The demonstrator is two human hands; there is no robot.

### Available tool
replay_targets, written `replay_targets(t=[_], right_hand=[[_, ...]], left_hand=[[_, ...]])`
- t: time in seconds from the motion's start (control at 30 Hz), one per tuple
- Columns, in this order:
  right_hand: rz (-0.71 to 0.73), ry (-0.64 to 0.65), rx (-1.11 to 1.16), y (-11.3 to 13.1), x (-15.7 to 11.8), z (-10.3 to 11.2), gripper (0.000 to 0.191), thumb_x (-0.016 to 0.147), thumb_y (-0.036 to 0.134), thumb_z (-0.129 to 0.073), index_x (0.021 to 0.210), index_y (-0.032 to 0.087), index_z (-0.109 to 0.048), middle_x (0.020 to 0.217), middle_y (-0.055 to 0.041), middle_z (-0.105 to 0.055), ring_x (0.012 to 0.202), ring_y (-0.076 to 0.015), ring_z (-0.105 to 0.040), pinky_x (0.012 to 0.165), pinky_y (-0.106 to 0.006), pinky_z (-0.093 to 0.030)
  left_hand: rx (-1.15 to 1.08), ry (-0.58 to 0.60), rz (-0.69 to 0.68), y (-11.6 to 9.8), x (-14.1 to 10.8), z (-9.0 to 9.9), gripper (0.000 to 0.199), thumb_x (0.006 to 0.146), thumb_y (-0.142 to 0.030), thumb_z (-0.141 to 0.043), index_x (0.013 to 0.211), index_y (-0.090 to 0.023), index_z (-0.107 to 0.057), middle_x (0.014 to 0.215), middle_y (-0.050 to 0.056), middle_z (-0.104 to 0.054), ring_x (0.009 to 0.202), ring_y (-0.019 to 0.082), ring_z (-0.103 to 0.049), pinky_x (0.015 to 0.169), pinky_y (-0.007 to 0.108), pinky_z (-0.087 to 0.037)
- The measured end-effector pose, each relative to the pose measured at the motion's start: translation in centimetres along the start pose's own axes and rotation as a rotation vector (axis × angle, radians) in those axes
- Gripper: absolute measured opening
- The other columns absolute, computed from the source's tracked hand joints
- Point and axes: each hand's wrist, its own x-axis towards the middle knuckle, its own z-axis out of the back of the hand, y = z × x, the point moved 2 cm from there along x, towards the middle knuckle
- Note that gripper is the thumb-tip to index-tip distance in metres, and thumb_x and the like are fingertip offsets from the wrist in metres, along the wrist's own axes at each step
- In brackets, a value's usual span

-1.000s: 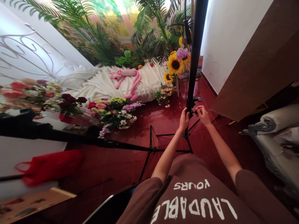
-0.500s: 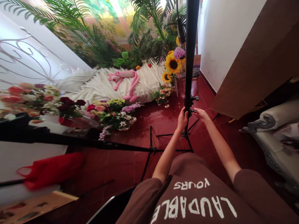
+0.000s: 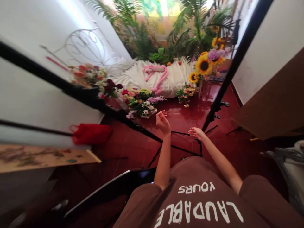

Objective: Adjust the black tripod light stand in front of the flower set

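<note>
My left hand (image 3: 163,123) hangs in the air between two black stands, its fingers loosely bent and apart, holding nothing. Close to the right light stand (image 3: 231,71), my right hand (image 3: 197,133) has its fingers stretched out and also holds nothing. That stand leans across the right of the head view, with clamp knobs (image 3: 223,104) on its pole just beyond my right hand. The left stand (image 3: 111,112) slants in from the left edge, nearer to my left hand and apart from it. Both tops lie outside the view.
A white-draped bed (image 3: 135,77) holds a pink plush toy (image 3: 158,71). Flower bunches (image 3: 144,106) and sunflowers (image 3: 203,65) stand around it. On the left are a red bag (image 3: 91,133) and a dark, shiny-edged panel (image 3: 106,191). A brown panel (image 3: 273,95) stands at right.
Both hands have come off the right stand's pole. My left hand has moved leftward, my right slightly left and down. The view has turned left, and the stands now slant outward.
</note>
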Motion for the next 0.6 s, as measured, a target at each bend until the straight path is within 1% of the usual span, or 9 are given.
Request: replay_targets(t=[0.1, 0.17, 0.27, 0.33, 0.4, 0.47, 0.53, 0.6], right_hand=[[-0.028, 0.054, -0.093, 0.1, 0.7, -4.1, 0.012, 0.093, 0.017, -0.045, 0.089, 0.016, -0.057, 0.069, -0.0035, -0.070, 0.059, -0.0117, -0.068, 0.061, -0.022, -0.056], [-0.033, 0.127, -0.163, -0.1, 1.0, -6.9, 0.012, 0.093, 0.016, -0.047, 0.088, 0.017, -0.057, 0.070, -0.0033, -0.070, 0.060, -0.0117, -0.068, 0.062, -0.022, -0.055], [-0.066, 0.261, -0.255, -0.9, 1.1, -11.4, 0.010, 0.091, 0.017, -0.049, 0.088, 0.018, -0.058, 0.070, -0.0032, -0.070, 0.060, -0.0123, -0.068, 0.064, -0.024, -0.055], [-0.112, 0.362, -0.300, -1.8, 0.7, -14.3, 0.010, 0.091, 0.018, -0.049, 0.089, 0.018, -0.059, 0.072, -0.0035, -0.070, 0.062, -0.0125, -0.068, 0.066, -0.025, -0.055], [-0.159, 0.450, -0.334, -2.5, 0.2, -17.3, 0.011, 0.092, 0.020, -0.049, 0.090, 0.018, -0.059, 0.074, -0.0034, -0.070, 0.063, -0.0121, -0.067, 0.066, -0.024, -0.054], [-0.200, 0.533, -0.339, -2.9, -0.5, -20.2, 0.015, 0.094, 0.027, -0.048, 0.091, 0.018, -0.060, 0.073, -0.0025, -0.070, 0.061, -0.0113, -0.066, 0.063, -0.022, -0.053], [-0.243, 0.624, -0.303, -2.9, -1.1, -23.0, 0.025, 0.098, 0.037, -0.043, 0.092, 0.019, -0.061, 0.072, -0.0016, -0.069, 0.059, -0.0104, -0.064, 0.060, -0.021, -0.052], [-0.279, 0.712, -0.224, -2.5, -1.6, -25.4, 0.037, 0.100, 0.044, -0.036, 0.093, 0.019, -0.061, 0.071, -0.0012, -0.068, 0.058, -0.0096, -0.063, 0.059, -0.020, -0.051]], left_hand=[[0.021, -0.143, -0.013, 0.2, 1.9, 4.2, 0.039, 0.098, -0.047, -0.034, 0.094, -0.017, -0.059, 0.084, 0.004, -0.064, 0.070, 0.010, -0.059, 0.071, 0.023, -0.047], [0.016, -0.216, -0.020, 0.6, 2.5, 6.9, 0.039, 0.098, -0.047, -0.034, 0.094, -0.017, -0.059, 0.083, 0.003, -0.063, 0.066, 0.009, -0.058, 0.070, 0.023, -0.046], [0.033, -0.291, -0.003, 1.5, 2.9, 10.7, 0.041, 0.097, -0.050, -0.035, 0.094, -0.017, -0.059, 0.081, 0.003, -0.062, 0.063, 0.009, -0.057, 0.068, 0.023, -0.047], [0.034, -0.327, 0.022, 2.3, 3.3, 12.7, 0.042, 0.095, -0.054, -0.038, 0.096, -0.017, -0.059, 0.084, 0.004, -0.063, 0.068, 0.010, -0.060, 0.070, 0.024, -0.048], [0.015, -0.350, 0.045, 3.1, 4.0, 14.2, 0.043, 0.092, -0.057, -0.042, 0.100, -0.018, -0.058, 0.094, 0.007, -0.065, 0.079, 0.012, -0.062, 0.075, 0.025, -0.049], [-0.012, -0.349, 0.058, 4.0, 5.0, 15.1, 0.046, 0.089, -0.060, -0.046, 0.106, -0.018, -0.057, 0.106, 0.010, -0.064, 0.091, 0.014, -0.063, 0.082, 0.025, -0.049], [-0.041, -0.307, 0.063, 5.0, 6.2, 15.5, 0.052, 0.088, -0.064, -0.045, 0.111, -0.018, -0.055, 0.115, 0.012, -0.062, 0.101, 0.016, -0.061, 0.089, 0.027, -0.047], [-0.058, -0.253, 0.068, 5.9, 7.3, 15.4, 0.059, 0.087, -0.069, -0.040, 0.113, -0.019, -0.055, 0.118, 0.012, -0.061, 0.107, 0.017, -0.059, 0.094, 0.029, -0.045]])
